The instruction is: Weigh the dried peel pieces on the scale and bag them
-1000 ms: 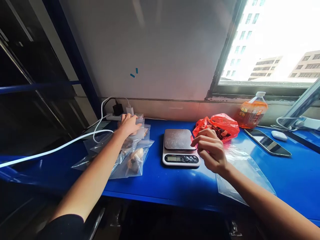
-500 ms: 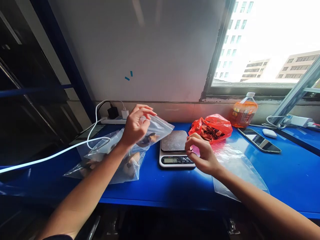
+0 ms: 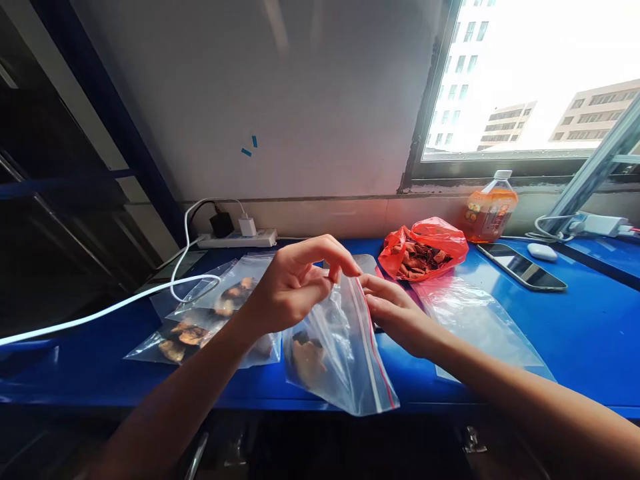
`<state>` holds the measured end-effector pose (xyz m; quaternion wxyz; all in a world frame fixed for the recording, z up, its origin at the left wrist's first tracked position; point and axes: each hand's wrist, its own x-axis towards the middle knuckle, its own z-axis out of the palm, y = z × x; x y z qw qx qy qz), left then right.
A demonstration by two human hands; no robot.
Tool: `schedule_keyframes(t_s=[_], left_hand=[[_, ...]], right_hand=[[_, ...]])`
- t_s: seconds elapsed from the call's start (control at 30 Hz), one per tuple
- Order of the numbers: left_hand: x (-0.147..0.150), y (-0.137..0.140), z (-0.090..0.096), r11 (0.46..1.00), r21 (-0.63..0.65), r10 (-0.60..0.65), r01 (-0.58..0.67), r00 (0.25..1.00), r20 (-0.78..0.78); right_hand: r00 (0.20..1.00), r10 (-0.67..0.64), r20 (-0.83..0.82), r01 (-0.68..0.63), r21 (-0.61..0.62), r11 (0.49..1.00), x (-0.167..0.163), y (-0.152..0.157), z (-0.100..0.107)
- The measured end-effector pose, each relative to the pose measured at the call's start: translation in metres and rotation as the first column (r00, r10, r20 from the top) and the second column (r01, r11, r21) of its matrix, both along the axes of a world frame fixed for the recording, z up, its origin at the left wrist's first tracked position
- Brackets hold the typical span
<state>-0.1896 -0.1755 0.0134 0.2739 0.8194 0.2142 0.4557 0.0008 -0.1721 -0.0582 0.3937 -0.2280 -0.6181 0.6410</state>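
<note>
My left hand (image 3: 303,287) pinches the upper end of a clear zip bag (image 3: 345,360) with a red-lined zip strip. A pale brown dried slice (image 3: 307,360) with a dark edge lies low in the bag. On the other side, my right hand (image 3: 403,313) has its fingertips closed on the zip edge, close to the left fingers. Behind both hands the kitchen scale (image 3: 367,263) is mostly hidden; only part of its metal plate shows. More filled zip bags (image 3: 210,320) with dried slices lie left of the held bag, partly under my left forearm.
A red plastic bag (image 3: 453,237) of dark reddish dried pieces (image 3: 420,260) stands behind my right hand. Flat clear bags (image 3: 480,320) lie right of it. Further right are a drink bottle (image 3: 493,210), a phone (image 3: 523,267) and a white case (image 3: 542,251). A white cable (image 3: 125,310) crosses the left side.
My left hand has brought the zip bag right and down, in front of the scale. My right hand, apart from the bag earlier, now grips its zip edge. The view has shifted slightly.
</note>
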Motion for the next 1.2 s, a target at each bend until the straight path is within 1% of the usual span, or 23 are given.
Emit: schedule_keyframes(t_s=[0.07, 0.1, 0.2, 0.3, 0.4, 0.5, 0.57, 0.73, 0.87, 1.0, 1.2], left_hand=[[0.002, -0.001, -0.003, 0.991, 0.123, 0.061, -0.050, 0.995, -0.081], [0.003, 0.001, -0.007, 0.978, 0.196, 0.098, -0.072, 0.987, -0.128], [0.005, 0.011, -0.024, 0.917, 0.393, 0.177, -0.076, 0.957, -0.228], [0.007, 0.019, -0.038, 0.869, 0.490, 0.205, -0.066, 0.950, -0.234], [0.009, 0.020, -0.043, 0.849, 0.524, 0.215, -0.073, 0.952, -0.216], [0.008, 0.019, -0.044, 0.825, 0.557, 0.235, -0.096, 0.955, -0.183], [0.007, 0.019, -0.044, 0.818, 0.571, 0.203, -0.069, 0.964, -0.174], [0.006, 0.021, -0.047, 0.818, 0.574, 0.111, 0.037, 0.969, -0.222], [0.008, 0.022, -0.048, 0.825, 0.557, 0.052, 0.101, 0.966, -0.252], [0.008, 0.021, -0.047, 0.837, 0.533, 0.047, 0.123, 0.955, -0.294], [0.007, 0.023, -0.049, 0.834, 0.536, 0.062, 0.129, 0.944, -0.323]], right_hand=[[0.999, 0.036, -0.025, -0.037, -0.038, 0.999, -0.001, -0.001, -0.002], [0.999, 0.040, -0.027, -0.041, -0.049, 0.998, -0.001, -0.001, -0.004], [1.000, 0.015, -0.007, -0.016, -0.080, 0.997, 0.000, 0.000, -0.005], [1.000, -0.015, 0.010, 0.016, -0.100, 0.995, 0.002, 0.001, -0.004], [0.999, -0.010, 0.031, 0.013, -0.099, 0.995, 0.004, 0.001, 0.001], [0.999, 0.016, 0.032, -0.013, -0.103, 0.995, 0.006, 0.000, 0.004], [1.000, 0.027, 0.011, -0.026, -0.104, 0.994, 0.007, 0.000, 0.005], [0.995, 0.077, -0.068, -0.083, -0.089, 0.993, 0.009, 0.003, 0.000], [0.992, 0.074, -0.101, -0.081, -0.066, 0.995, 0.008, 0.004, -0.007], [0.988, 0.063, -0.139, -0.072, -0.063, 0.995, 0.004, 0.003, -0.011], [0.991, 0.101, -0.083, -0.100, 0.010, 0.995, 0.002, 0.005, -0.012]])
